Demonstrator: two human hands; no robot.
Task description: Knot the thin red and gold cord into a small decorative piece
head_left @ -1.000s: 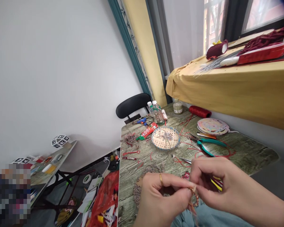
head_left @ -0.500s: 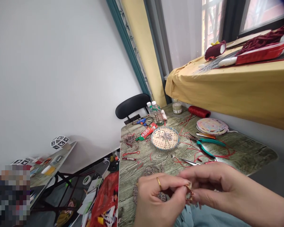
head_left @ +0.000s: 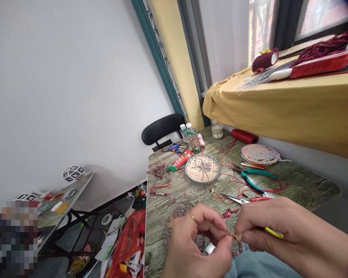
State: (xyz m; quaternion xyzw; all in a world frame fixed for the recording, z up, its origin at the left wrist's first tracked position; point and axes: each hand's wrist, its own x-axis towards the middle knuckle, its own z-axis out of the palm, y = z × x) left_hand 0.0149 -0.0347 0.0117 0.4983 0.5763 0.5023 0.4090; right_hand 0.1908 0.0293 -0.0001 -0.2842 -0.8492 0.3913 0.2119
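My left hand, with a gold ring on one finger, pinches a small loop of reddish-brown braided cord between thumb and fingertips. Close by, my right hand has its thumb and forefinger closed on the same cord, by a pale bit at its end. A yellow strip shows against my right hand; what it belongs to is hidden. Beyond the hands lie scissors with a red handle and a piece of dark red braid. A tangle of greyish-red thread is partly covered by my left hand.
On the wood-grain table are teal-handled pliers, a shallow woven basket, a red tube, bottles, a red thread spool and a pale disc of wound cord. A yellow-draped ledge runs along the right.
My right hand has turned over, knuckles upward, and shifted slightly right. The yellow strip has come into view at it. The cord loop shows more fully, and the dark red braid is uncovered.
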